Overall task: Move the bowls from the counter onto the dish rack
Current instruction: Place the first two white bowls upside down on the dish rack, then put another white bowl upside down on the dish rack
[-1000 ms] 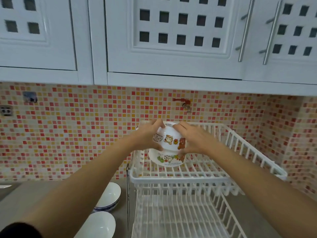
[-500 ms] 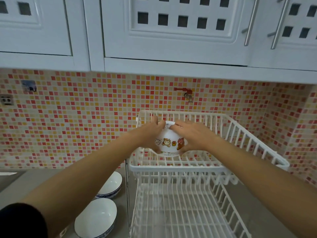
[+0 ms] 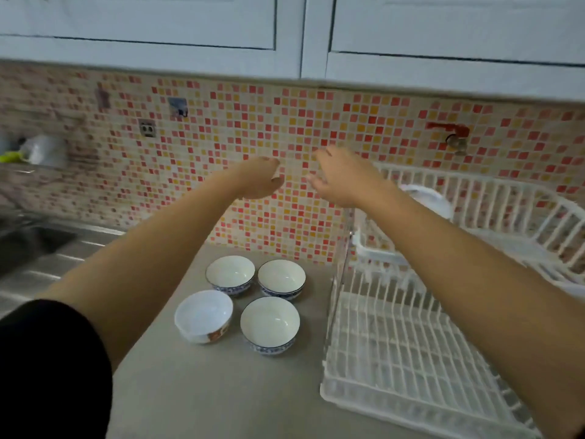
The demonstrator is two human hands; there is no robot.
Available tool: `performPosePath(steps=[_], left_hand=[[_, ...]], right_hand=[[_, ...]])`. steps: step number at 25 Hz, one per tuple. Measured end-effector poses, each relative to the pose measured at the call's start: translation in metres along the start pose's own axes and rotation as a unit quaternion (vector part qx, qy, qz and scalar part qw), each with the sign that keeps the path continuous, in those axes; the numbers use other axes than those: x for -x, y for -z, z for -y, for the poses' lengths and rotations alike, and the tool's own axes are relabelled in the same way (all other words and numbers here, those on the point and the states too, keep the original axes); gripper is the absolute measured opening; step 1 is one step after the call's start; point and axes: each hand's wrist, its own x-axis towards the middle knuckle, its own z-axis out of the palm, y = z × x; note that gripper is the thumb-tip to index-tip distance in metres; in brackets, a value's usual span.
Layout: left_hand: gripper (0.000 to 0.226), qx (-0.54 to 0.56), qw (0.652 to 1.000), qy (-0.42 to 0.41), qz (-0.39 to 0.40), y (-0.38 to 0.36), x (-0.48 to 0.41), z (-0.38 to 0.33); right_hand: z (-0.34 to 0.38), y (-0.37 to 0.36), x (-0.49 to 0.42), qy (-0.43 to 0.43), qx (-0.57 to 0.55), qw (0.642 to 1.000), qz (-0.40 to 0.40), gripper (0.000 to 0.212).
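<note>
Several bowls stand on the grey counter point(image 3: 196, 391), left of the white two-tier dish rack point(image 3: 395, 359): a blue-patterned bowl point(image 3: 230, 274), another point(image 3: 281, 278), a third point(image 3: 269, 324), and a white bowl with cartoon print point(image 3: 203, 315). A white bowl point(image 3: 427, 201) rests upside down in the rack's upper tier point(image 3: 519, 198). My left hand point(image 3: 262, 180) and my right hand point(image 3: 340, 179) hover empty in front of the tiled wall, high above the counter bowls, fingers apart.
A steel sink point(image 3: 34, 245) lies at the far left. White cabinets point(image 3: 285, 36) hang overhead. A wall socket point(image 3: 147, 128) and a red tap point(image 3: 452, 134) are on the mosaic backsplash. The rack's lower tier point(image 3: 405, 369) holds nothing.
Both hands have let go of the cartoon bowl in the rack's upper tier and pulled back to the left. My view has swung left and down onto the counter bowls.
</note>
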Motion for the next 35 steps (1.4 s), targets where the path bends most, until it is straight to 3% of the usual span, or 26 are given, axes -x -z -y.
performPosePath(steps=[6, 10, 16, 20, 26, 30, 32, 35], left_hand=[[0.054, 0.008, 0.983, 0.136, 0.126, -0.092, 0.061, 0.111], [0.053, 0.048, 0.956, 0.239, 0.161, -0.171, 0.091, 0.15], [0.05, 0.128, 0.907, 0.372, 0.151, -0.273, 0.11, 0.177], [0.039, 0.152, 0.892, 0.393, 0.165, -0.308, 0.11, 0.183], [0.056, 0.131, 0.906, 0.362, 0.174, -0.284, 0.112, 0.187], [0.045, 0.229, 0.894, 0.381, 0.052, -0.219, 0.11, 0.185], [0.035, 0.3, 0.877, 0.373, -0.031, -0.184, 0.111, 0.177], [0.031, 0.394, 0.851, 0.329, -0.113, -0.14, 0.109, 0.152]], right_hand=[[0.118, -0.125, -0.022, 0.01, -0.099, 0.983, 0.152, 0.052], [0.153, -0.216, -0.016, -0.017, -0.107, 0.965, 0.238, 0.051], [0.193, -0.317, -0.012, -0.061, -0.12, 0.95, 0.28, 0.055], [0.207, -0.354, -0.017, -0.065, -0.111, 0.946, 0.298, 0.035], [0.209, -0.327, -0.017, -0.051, -0.112, 0.956, 0.268, 0.033], [0.205, -0.261, -0.031, -0.112, -0.204, 0.955, 0.183, 0.035], [0.197, -0.223, -0.03, -0.168, -0.304, 0.93, 0.118, 0.041], [0.186, -0.168, -0.024, -0.226, -0.445, 0.862, 0.091, 0.048]])
